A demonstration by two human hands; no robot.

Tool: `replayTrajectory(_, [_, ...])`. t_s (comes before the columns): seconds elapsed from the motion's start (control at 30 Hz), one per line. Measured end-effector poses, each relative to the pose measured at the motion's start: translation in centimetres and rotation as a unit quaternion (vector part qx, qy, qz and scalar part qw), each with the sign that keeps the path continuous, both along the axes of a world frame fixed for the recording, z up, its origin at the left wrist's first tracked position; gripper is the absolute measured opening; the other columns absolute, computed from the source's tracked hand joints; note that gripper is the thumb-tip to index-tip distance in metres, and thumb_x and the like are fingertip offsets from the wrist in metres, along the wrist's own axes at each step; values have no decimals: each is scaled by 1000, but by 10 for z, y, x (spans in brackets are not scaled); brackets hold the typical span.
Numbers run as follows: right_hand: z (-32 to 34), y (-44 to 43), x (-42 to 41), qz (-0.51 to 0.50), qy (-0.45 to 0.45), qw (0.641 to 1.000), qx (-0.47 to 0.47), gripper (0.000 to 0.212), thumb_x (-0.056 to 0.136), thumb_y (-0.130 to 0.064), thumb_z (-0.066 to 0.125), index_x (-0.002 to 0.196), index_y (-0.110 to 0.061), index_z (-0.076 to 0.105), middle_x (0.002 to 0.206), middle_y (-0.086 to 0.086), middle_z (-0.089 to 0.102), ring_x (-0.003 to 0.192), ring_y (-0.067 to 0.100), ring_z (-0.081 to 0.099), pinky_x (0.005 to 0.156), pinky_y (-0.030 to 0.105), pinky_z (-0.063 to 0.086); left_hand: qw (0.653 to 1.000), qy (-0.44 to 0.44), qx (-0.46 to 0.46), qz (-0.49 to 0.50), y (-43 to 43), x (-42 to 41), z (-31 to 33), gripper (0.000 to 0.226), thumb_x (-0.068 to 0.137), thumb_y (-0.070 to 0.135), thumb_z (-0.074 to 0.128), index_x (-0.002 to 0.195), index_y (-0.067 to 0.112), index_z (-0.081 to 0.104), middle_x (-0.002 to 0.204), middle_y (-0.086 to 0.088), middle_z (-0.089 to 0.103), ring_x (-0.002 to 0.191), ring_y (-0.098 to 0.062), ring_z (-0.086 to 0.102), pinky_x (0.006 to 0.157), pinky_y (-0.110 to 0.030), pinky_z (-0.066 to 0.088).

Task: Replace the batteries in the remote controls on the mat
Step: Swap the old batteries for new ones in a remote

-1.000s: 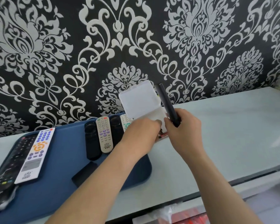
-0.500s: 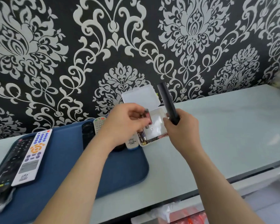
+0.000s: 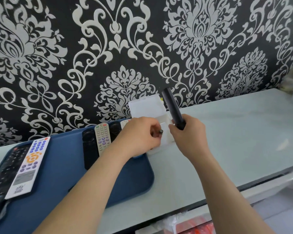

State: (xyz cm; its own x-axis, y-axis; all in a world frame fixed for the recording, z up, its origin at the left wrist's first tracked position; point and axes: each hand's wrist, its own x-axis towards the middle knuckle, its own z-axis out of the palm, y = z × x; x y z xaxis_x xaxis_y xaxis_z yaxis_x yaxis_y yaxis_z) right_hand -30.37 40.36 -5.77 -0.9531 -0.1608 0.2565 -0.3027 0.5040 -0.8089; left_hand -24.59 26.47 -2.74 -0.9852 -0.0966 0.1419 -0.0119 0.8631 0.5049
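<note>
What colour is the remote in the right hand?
The remote is black; the head view shows it.

One wide-angle view, worn on the person's head, looks forward and down across the pale counter to the damask wallpaper behind its back edge. It sits close: the left hand and right hand, reaching in from the bottom, lie at mid-frame.

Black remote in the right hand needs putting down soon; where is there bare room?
The pale counter right of the white box and right hand is bare. The blue mat has a free patch between the white remote and the row of remotes. Crowded around the box and left hand.
</note>
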Motion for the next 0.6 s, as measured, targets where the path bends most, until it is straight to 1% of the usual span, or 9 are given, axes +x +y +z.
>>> replayTrajectory(0.07, [-1,2,-1,8,4,1000,2,9,89,-15,64,81,-14,59,63,-9,52,63,19,47,58,28,35,992,-22,-117,-41,7,-9,3,9,78,27,64,87,28,65,83,10,67,82,-13,60,72,-30,52])
replayTrajectory(0.13, [-2,3,1,11,8,1000,-7,17,88,-12,63,73,-16,55,59,-9,49,57,14,43,50,20,33,982,-59,-166,-74,10,-19,7,10,77,27,64,87,27,65,89,8,67,86,-16,60,74,-35,53])
replayTrajectory(0.2, [-5,3,1,10,6,1000,-21,23,88,-10,61,68,-16,51,55,-7,46,52,12,39,47,19,34,975,-102,-167,-109,10,-29,10,9,76,25,66,84,25,67,89,8,68,87,-15,62,76,-36,54])
replayTrajectory(0.3, [-8,5,-1,-1,-5,999,-50,13,89,-13,63,77,-16,57,58,-7,51,53,10,44,46,16,35,978,-131,-119,-114,14,-38,9,2,80,24,69,80,24,67,84,9,67,84,-13,62,75,-29,52])
replayTrajectory(0.37, [-8,5,-3,-7,-6,998,-62,11,88,-13,64,79,-15,58,60,-7,54,55,9,47,47,15,35,981,-144,-84,-99,19,-39,7,5,82,27,68,82,22,66,87,6,68,86,-14,62,76,-29,51])
replayTrajectory(0.43, [-8,3,-2,-6,-17,997,-74,12,87,-13,65,77,-16,58,62,-4,57,57,12,49,47,14,36,978,-174,-74,-87,21,-41,7,10,84,24,65,90,15,66,93,-2,69,87,-19,62,77,-32,51])
replayTrajectory(0.5, [-10,1,-1,-8,-30,997,-77,13,86,-14,65,76,-16,58,67,1,64,62,19,55,50,17,40,966,-227,-75,-98,24,-44,8,11,88,16,57,91,7,63,88,-8,65,81,-23,59,68,-31,48])
replayTrajectory(0.57, [-12,1,-1,-12,-36,997,-70,11,88,-15,63,77,-16,59,70,2,66,65,21,58,55,25,44,953,-273,-77,-105,27,-46,11,15,89,10,53,74,8,56,74,-4,55,66,-17,50,58,-25,41])
replayTrajectory(0.6, [-14,1,-1,-15,-37,997,-63,12,89,-15,63,77,-16,59,68,-1,64,63,18,56,53,23,42,948,-289,-81,-106,29,-47,12,22,89,7,53,68,11,51,70,-1,51,62,-14,46,54,-21,39])
